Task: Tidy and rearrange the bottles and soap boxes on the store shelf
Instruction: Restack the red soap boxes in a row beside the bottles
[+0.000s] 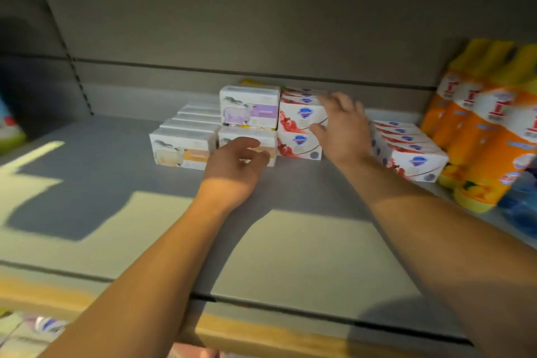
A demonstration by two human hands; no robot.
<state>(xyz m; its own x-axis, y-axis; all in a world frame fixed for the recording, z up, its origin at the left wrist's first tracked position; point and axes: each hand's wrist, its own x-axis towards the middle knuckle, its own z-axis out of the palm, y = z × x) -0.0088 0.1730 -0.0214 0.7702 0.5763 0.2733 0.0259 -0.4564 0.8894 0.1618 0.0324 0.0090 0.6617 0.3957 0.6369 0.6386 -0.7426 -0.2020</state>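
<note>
On the grey shelf (96,171) stand white soap boxes with a sheep picture: a purple-labelled one (249,106) stacked on an orange-labelled one (247,136), with a row of orange-labelled ones (181,148) to the left. Beside them are red-and-white soap boxes, two stacked (299,125) and a row (412,151) to the right. Orange and yellow bottles (479,131) stand at the far right. My left hand (236,161) hovers with loosely curled fingers in front of the lower sheep box, holding nothing. My right hand (341,125) is spread open against the right side of the red stack.
The shelf's back wall (261,23) is bare grey panel. A blue bottle (520,197) sits at the right edge in front of the orange ones. A colourful pack (8,128) shows at the far left. More goods lie on the lower shelf (29,331).
</note>
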